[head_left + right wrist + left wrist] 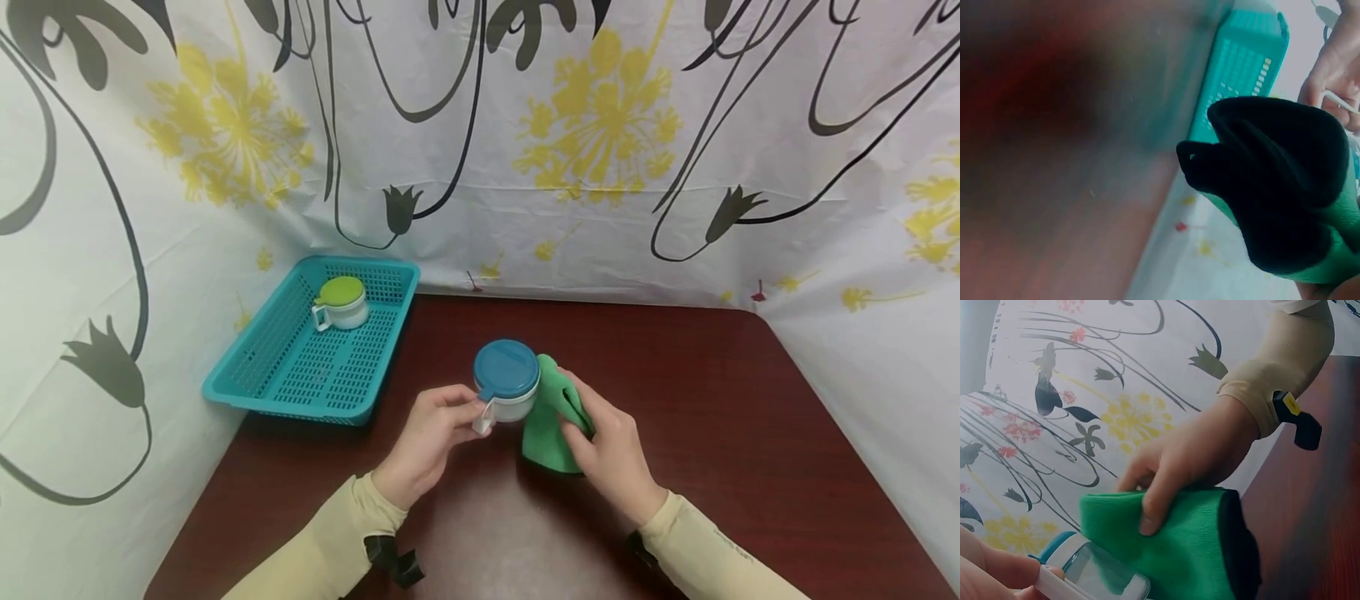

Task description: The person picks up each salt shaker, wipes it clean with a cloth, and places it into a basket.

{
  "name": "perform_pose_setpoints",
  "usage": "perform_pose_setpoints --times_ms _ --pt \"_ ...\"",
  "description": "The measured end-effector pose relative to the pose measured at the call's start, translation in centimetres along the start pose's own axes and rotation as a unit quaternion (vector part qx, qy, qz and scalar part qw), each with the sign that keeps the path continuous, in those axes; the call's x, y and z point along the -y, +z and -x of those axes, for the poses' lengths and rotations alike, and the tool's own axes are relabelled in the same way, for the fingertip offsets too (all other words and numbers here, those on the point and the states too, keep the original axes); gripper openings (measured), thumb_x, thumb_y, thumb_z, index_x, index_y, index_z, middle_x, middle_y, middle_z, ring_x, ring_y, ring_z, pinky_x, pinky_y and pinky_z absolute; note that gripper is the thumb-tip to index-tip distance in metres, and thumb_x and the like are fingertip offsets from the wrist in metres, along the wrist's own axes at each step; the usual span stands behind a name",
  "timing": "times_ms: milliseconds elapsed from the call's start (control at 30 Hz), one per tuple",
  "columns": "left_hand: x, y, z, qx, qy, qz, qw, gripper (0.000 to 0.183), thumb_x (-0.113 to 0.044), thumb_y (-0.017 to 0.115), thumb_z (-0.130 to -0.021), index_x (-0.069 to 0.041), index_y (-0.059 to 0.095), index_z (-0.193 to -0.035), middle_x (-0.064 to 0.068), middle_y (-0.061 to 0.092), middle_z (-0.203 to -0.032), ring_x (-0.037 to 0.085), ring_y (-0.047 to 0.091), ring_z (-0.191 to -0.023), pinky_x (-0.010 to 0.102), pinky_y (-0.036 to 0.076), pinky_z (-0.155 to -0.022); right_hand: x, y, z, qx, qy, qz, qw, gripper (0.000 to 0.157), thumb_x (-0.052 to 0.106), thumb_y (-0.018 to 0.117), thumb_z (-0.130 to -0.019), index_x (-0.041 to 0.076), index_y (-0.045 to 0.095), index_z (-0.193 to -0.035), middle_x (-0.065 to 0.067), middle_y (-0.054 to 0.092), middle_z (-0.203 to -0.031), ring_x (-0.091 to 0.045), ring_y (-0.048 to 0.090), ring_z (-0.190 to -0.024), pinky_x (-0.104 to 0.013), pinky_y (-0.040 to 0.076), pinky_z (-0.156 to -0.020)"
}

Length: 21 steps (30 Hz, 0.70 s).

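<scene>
My left hand (438,437) pinches the white handle of a small clear-sided jar (516,408) with a blue lid (506,367), held over the table. In the left wrist view the jar's see-through body (1094,572) shows beside the cloth. My right hand (611,450) grips a folded green cloth (551,437) against the jar's right side, thumb on the near face and fingers behind. The cloth's dark underside (1272,181) fills much of the right wrist view, where part of my left hand (1335,81) shows at the handle.
A turquoise plastic basket (300,408) stands at the table's back left. Inside it sits a similar jar with a green lid (341,291) and white handle. The dark red-brown table (675,375) meets a flower-patterned white curtain (465,150) at the back and sides.
</scene>
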<state>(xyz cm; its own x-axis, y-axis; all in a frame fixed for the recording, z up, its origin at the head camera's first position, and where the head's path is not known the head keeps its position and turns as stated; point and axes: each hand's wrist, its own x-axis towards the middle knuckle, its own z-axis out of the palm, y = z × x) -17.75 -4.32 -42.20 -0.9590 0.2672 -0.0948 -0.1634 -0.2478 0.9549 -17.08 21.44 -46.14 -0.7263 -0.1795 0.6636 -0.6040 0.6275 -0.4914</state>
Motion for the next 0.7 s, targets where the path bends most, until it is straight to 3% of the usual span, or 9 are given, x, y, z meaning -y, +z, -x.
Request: perform_pose_setpoints --times_ms 100,267,467,700 --pt "0.04 -0.11 -0.02 0.001 -0.001 0.001 1.0 0.017 -0.004 0.065 -0.093 0.013 0.065 -0.097 0.023 0.064 -0.096 0.036 0.066 -0.087 0.047 0.055 -0.089 -0.05 0.01 0.47 0.035 0.084 -0.025 0.996 0.048 0.01 0.073 -0.089 0.023 0.063 -0.135 0.005 0.07 -0.117 -0.009 0.069 -0.095 -0.02 0.053 -0.076" --pt "0.09 -0.12 -0.11 0.011 0.003 0.002 0.9999 0.018 -0.004 0.065 -0.093 0.014 0.065 -0.097 0.021 0.064 -0.097 0.035 0.067 -0.087 0.046 0.056 -0.088 0.07 -0.08 0.5 0.081 0.199 -0.086 0.973 0.028 0.021 0.074 -0.092 0.023 0.067 -0.12 0.004 0.072 -0.1 -0.008 0.069 -0.081 -0.03 0.058 -0.067" --pt "0.15 -0.13 -0.22 0.022 0.0 -0.003 0.9998 0.018 -0.004 0.065 -0.094 0.014 0.065 -0.098 0.021 0.065 -0.096 0.031 0.068 -0.085 0.047 0.056 -0.088 0.0 -0.27 0.39 0.091 0.219 -0.112 0.965 0.031 0.023 0.071 -0.095 0.026 0.066 -0.125 0.005 0.072 -0.106 -0.009 0.07 -0.086 -0.033 0.058 -0.071" --pt "0.17 -0.17 -0.07 0.033 -0.002 -0.026 0.9991 0.018 -0.006 0.065 -0.094 0.012 0.067 -0.098 0.019 0.066 -0.09 0.034 0.065 -0.087 0.046 0.056 -0.088 -0.08 -0.59 0.31 0.086 0.218 -0.113 0.966 0.037 0.022 0.069 -0.096 0.03 0.063 -0.132 0.007 0.071 -0.112 -0.008 0.069 -0.09 -0.032 0.057 -0.073"
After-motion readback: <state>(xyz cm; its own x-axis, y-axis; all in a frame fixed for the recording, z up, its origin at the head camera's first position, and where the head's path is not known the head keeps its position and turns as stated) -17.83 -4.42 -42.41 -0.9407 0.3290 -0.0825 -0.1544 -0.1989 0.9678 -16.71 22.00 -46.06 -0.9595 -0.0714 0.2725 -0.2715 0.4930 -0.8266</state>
